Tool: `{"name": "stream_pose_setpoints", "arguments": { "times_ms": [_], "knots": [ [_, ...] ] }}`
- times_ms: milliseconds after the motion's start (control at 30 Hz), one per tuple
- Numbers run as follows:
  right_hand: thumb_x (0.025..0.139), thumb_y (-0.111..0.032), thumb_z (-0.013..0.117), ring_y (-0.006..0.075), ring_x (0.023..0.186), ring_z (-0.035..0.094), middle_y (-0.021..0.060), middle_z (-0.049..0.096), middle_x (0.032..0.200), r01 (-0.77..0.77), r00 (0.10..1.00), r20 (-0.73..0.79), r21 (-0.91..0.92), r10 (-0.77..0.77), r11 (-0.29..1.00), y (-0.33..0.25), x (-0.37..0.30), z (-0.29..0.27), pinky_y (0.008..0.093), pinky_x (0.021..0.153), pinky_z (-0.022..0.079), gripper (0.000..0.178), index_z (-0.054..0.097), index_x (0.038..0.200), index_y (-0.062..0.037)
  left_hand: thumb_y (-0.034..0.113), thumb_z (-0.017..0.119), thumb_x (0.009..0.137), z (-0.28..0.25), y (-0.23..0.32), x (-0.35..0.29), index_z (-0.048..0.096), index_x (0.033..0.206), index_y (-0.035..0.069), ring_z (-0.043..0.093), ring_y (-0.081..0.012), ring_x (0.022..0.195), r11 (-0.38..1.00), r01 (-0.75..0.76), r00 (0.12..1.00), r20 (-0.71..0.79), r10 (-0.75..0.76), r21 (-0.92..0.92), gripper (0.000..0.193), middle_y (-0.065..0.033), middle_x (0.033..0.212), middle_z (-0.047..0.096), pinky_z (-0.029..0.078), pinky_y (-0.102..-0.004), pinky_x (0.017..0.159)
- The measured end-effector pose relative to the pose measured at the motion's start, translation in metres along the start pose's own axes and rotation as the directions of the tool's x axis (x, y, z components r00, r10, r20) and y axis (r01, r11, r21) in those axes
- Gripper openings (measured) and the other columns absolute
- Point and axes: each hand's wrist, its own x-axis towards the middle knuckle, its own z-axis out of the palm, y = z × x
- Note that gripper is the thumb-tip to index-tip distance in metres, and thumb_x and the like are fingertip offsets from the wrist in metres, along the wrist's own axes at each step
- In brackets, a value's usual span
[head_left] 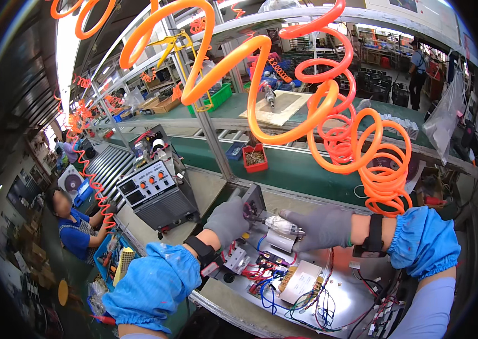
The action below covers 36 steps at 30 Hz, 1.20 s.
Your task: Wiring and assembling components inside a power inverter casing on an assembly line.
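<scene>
Gripping driver (284, 225), right hand (324, 227) clenched, left hand (226, 220) hiding bracket (254, 200), grip unclear.

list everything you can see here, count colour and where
power driver: one, silver, held over the open chassis
open chassis: one, grey metal, with red, blue and black wires, lower centre
transformer: one, cream with yellow core, inside the chassis
finished machine: one, grey with orange knobs, left on the bench
coiled air hose: several, orange, hanging overhead
parts bin: one, red, on the green conveyor
co-worker: one, blue top, far left
sleeve covers: two, blue, on the forearms
left hand: grey glove, on the chassis bracket
right hand: grey glove, gripping the driver
</scene>
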Motion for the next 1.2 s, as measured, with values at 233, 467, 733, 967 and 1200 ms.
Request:
{"name": "stream_pose_setpoints", "arguments": {
  "times_ms": [233, 467, 733, 967, 1200],
  "knots": [
    [0.078, -0.048, 0.060, 0.0350, 0.076, 0.066, 0.0160, 0.068, 0.083, 0.028, 1.000, -0.005, -0.018, -0.028, 0.999, -0.001, 0.001, 0.001, 0.0443, 0.064, 0.050, 0.084, 0.028, 0.149, -0.0177, 0.022, 0.070, 0.071, -0.002, 0.003, -0.001, 0.052, 0.098, -0.002, 0.064, -0.0448, 0.086, 0.999, 0.034, 0.999, 0.031, -0.034, 0.007, 0.040, -0.0277, 0.086, 0.065, 0.051, -0.0476, 0.079],
    [0.077, -0.045, 0.062, 0.0351, 0.073, 0.066, 0.0164, 0.068, 0.082, 0.018, 1.000, 0.005, -0.060, -0.018, 0.998, -0.002, 0.006, 0.004, 0.0444, 0.064, 0.051, 0.085, 0.027, 0.150, -0.0180, 0.023, 0.070, 0.072, -0.003, 0.008, -0.002, 0.051, 0.098, -0.002, 0.063, -0.0453, 0.086, 0.999, 0.024, 1.000, 0.002, -0.024, 0.027, 0.041, -0.0286, 0.086, 0.064, 0.051, -0.0478, 0.080],
    [0.078, -0.045, 0.062, 0.0352, 0.073, 0.066, 0.0170, 0.067, 0.080, 0.052, 0.997, -0.059, -0.051, -0.055, 0.997, 0.003, 0.001, 0.008, 0.0447, 0.063, 0.051, 0.083, 0.029, 0.149, -0.0178, 0.019, 0.058, 0.081, -0.001, -0.009, -0.001, 0.044, 0.124, -0.004, 0.064, -0.0435, 0.084, 1.000, -0.011, 0.997, 0.074, 0.013, -0.029, 0.051, -0.0290, 0.088, 0.065, 0.051, -0.0501, 0.079],
    [0.079, -0.043, 0.061, 0.0348, 0.074, 0.067, 0.0172, 0.068, 0.081, 0.052, 0.999, 0.016, -0.003, -0.052, 0.999, -0.003, -0.002, 0.009, 0.0444, 0.065, 0.051, 0.083, 0.026, 0.150, -0.0161, 0.021, 0.054, 0.085, 0.003, -0.014, 0.001, 0.049, 0.110, -0.003, 0.064, -0.0447, 0.081, 0.999, -0.028, 0.999, 0.044, 0.030, -0.044, 0.035, -0.0282, 0.084, 0.065, 0.050, -0.0518, 0.076],
    [0.079, -0.043, 0.060, 0.0354, 0.072, 0.066, 0.0174, 0.068, 0.082, 0.047, 0.998, 0.041, 0.005, -0.047, 0.999, -0.008, -0.001, 0.004, 0.0451, 0.065, 0.051, 0.084, 0.024, 0.150, -0.0151, 0.023, 0.058, 0.086, 0.006, -0.015, 0.000, 0.050, 0.092, -0.002, 0.061, -0.0475, 0.079, 0.985, -0.083, 0.995, -0.066, 0.074, -0.151, 0.027, -0.0279, 0.077, 0.061, 0.048, -0.0508, 0.071]
  ]
}}
